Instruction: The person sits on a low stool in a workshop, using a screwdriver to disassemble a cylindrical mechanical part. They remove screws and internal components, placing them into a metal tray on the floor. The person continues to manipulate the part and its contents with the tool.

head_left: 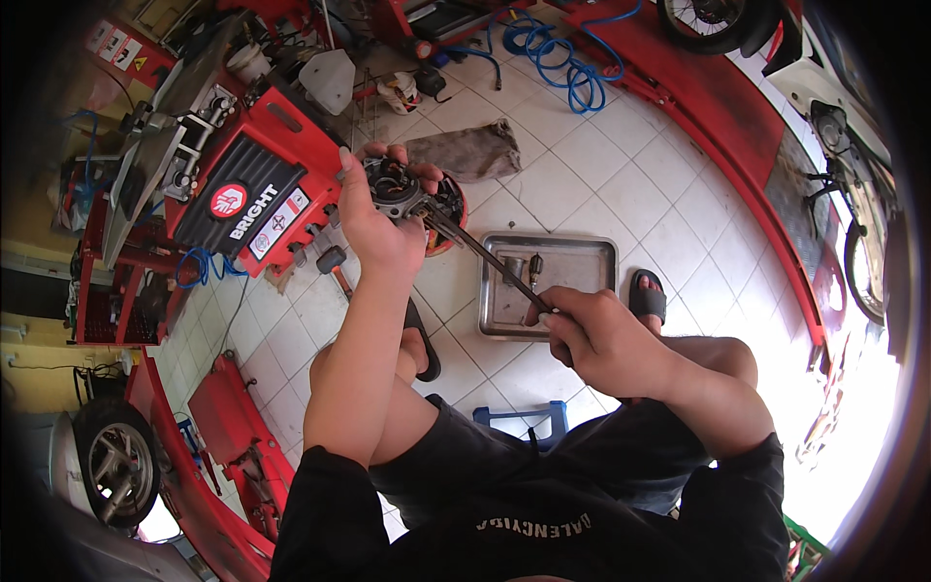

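My left hand (380, 228) is raised left of the middle, fingers wrapped round a grey metal part (393, 191) with a round opening; it looks like a carburetor. My right hand (599, 335) grips the near end of a long, thin, dark rod-like tool (495, 260). From there the tool slants up and left to the side of the metal part. Its far tip is hard to make out against the part. Below and behind my left hand, partly hidden, sits a round red-rimmed container (460, 221) with dark things in it.
A metal tray (613, 257) with small parts lies on the tiles between my feet. Left stands a red machine (315, 199), with a mallet (333, 260) beside it. Beyond are a grey cloth (475, 153), blue hose (572, 63) and red ramp (718, 126). A blue stool (558, 422) is beneath me.
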`<state>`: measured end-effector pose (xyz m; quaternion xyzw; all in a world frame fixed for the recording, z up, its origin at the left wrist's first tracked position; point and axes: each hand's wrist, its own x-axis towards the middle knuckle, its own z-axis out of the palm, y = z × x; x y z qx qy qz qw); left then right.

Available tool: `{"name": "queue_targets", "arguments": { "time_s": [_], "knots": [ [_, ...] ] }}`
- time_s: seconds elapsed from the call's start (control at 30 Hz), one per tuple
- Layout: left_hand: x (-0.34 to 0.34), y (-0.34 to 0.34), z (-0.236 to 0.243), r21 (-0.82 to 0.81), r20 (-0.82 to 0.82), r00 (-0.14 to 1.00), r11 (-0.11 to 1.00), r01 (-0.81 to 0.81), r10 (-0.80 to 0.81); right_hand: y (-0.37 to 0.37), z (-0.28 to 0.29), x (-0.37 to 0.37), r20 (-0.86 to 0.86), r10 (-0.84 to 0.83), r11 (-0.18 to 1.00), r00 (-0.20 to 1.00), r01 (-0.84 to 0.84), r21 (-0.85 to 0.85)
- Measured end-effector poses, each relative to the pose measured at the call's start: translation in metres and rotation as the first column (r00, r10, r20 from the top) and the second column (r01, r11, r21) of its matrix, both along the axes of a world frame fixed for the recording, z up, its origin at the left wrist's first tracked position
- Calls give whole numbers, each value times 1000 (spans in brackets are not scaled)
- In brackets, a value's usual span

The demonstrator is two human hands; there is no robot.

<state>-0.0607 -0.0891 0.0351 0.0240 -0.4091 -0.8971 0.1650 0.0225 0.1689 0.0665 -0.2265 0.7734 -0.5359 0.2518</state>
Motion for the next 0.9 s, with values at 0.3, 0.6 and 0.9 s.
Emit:
{"name": "queue_targets", "arguments": {
  "time_s": [0.3, 0.6, 0.9],
  "knots": [
    [0, 0, 9, -56, -77, 994, 995, 77, -82, 0, -11, -8, -145, 21, 981, 989, 8, 192],
    [-3, 1, 15, -135, -189, 894, 913, 385, -405, -11, -33, -13, 478, 203, 969, 855, -106, -222],
    [1, 4, 9, -134, -161, 885, 898, 418, -436, -13, -40, -8, 289, 146, 986, 946, -117, -117]
  ]
}}
